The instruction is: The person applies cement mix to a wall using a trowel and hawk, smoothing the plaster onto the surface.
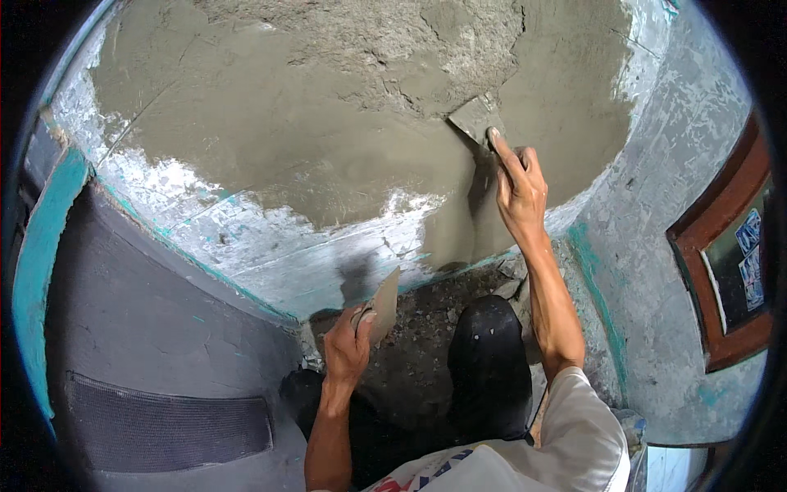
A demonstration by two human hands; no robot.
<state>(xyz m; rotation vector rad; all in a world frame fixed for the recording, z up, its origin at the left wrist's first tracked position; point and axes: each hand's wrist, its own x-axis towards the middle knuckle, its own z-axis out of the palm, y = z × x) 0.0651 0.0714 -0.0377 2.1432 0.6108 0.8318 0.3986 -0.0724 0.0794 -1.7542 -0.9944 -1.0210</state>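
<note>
My right hand [522, 190] grips a putty knife [478, 117], its wide blade lying against the wet grey plaster [311, 139] on the wall. The index finger stretches along the back of the blade. Lower and to the left, my left hand [347, 348] is closed round a second flat scraper [384, 305], whose thin blade points up and stands apart from the wall. Around the blade of the putty knife, smooth plaster meets a rough, crumbly patch [393, 49] higher up. White, scraped wall [270, 238] shows below the plaster's ragged lower edge.
Rubble and dirt cover the floor strip [418, 336] at the wall's foot, beside my knees. On the left stands a dark grey panel [172, 312] with a mesh insert [164, 426] and a teal edge [49, 246]. A brown wooden frame [693, 238] hangs on the right wall.
</note>
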